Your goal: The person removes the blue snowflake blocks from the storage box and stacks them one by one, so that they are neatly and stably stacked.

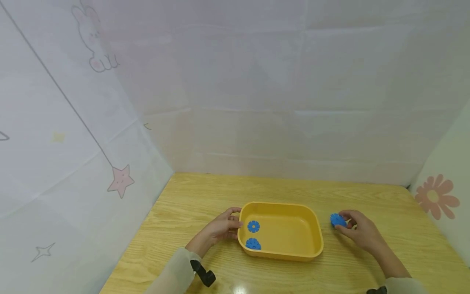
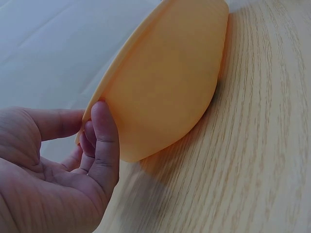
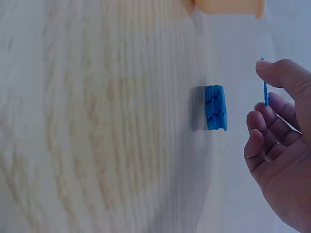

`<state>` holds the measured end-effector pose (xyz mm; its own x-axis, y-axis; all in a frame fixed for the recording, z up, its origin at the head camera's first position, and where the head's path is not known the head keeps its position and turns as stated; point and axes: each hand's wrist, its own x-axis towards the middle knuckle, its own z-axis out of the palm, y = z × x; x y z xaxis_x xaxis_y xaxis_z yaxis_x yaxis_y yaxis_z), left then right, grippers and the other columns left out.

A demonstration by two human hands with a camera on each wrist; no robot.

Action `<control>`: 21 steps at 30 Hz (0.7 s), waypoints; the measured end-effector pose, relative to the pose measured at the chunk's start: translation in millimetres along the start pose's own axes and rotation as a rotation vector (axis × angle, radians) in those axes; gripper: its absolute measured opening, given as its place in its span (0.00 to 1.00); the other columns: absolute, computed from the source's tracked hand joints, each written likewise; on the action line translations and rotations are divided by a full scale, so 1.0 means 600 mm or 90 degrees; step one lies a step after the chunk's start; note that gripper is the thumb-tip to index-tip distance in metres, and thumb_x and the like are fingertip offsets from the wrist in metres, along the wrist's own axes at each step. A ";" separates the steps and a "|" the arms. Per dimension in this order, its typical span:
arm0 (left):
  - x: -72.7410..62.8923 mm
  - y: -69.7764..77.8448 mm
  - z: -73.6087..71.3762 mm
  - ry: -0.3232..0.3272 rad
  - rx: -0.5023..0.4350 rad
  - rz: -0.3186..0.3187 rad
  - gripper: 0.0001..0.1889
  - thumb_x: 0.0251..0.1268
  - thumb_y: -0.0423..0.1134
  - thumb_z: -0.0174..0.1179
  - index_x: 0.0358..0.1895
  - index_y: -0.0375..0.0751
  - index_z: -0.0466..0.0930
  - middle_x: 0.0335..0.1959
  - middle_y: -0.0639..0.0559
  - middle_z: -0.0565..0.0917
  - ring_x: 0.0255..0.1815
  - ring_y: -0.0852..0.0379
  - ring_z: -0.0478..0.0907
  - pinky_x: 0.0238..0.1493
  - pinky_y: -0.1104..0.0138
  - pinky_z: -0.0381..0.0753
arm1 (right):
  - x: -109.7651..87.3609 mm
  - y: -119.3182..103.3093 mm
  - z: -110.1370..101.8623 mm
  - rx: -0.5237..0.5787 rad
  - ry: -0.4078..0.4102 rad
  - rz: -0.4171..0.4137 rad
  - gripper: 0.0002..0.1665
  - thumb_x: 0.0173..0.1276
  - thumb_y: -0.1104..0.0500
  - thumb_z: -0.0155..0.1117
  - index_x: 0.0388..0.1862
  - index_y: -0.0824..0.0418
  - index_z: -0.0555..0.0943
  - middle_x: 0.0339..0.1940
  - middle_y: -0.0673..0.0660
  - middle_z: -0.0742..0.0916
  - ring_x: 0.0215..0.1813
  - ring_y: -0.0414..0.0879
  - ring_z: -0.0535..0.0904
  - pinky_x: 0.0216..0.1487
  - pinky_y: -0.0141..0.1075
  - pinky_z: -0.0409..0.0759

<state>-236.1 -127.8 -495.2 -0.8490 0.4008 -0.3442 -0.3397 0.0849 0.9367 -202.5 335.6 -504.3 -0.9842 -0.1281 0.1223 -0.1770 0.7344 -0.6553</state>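
A yellow plastic basin (image 1: 290,256) stands on the table. My left hand (image 1: 222,226) pinches its left rim between thumb and fingers; the left wrist view shows the hand (image 2: 73,165) at the basin's edge (image 2: 165,82). Inside lie a blue flower-shaped disc (image 1: 253,226) and, at the near left corner, more blue discs (image 1: 253,244) that overlap. To the right of the basin, my right hand (image 1: 361,232) pinches one thin blue disc (image 3: 265,90), seen edge-on in the right wrist view. A short stack of blue discs (image 3: 215,108) rests on the table just below that hand.
The wooden table (image 1: 205,192) has pale cloth (image 1: 257,134) hanging behind it and at both sides. The basin's end (image 3: 231,6) shows at the top of the right wrist view.
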 end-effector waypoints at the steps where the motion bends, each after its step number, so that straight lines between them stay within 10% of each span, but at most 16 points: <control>1: 0.000 0.000 0.000 0.001 0.001 0.003 0.30 0.72 0.30 0.58 0.74 0.39 0.61 0.43 0.46 0.76 0.37 0.51 0.78 0.34 0.64 0.84 | 0.000 0.003 0.000 0.000 -0.004 0.005 0.30 0.67 0.50 0.73 0.60 0.67 0.78 0.47 0.58 0.83 0.39 0.39 0.75 0.33 0.32 0.76; 21: 0.005 -0.005 -0.001 0.007 -0.008 -0.001 0.30 0.71 0.30 0.59 0.74 0.41 0.62 0.43 0.45 0.76 0.36 0.53 0.79 0.32 0.66 0.84 | 0.011 0.031 -0.003 -0.031 -0.040 0.056 0.30 0.66 0.54 0.73 0.59 0.72 0.77 0.47 0.62 0.84 0.43 0.48 0.79 0.38 0.37 0.79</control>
<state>-238.1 -127.2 -499.0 -0.8529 0.3910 -0.3459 -0.3456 0.0738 0.9355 -212.0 349.4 -514.1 -0.9946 -0.1020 0.0171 -0.0903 0.7761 -0.6241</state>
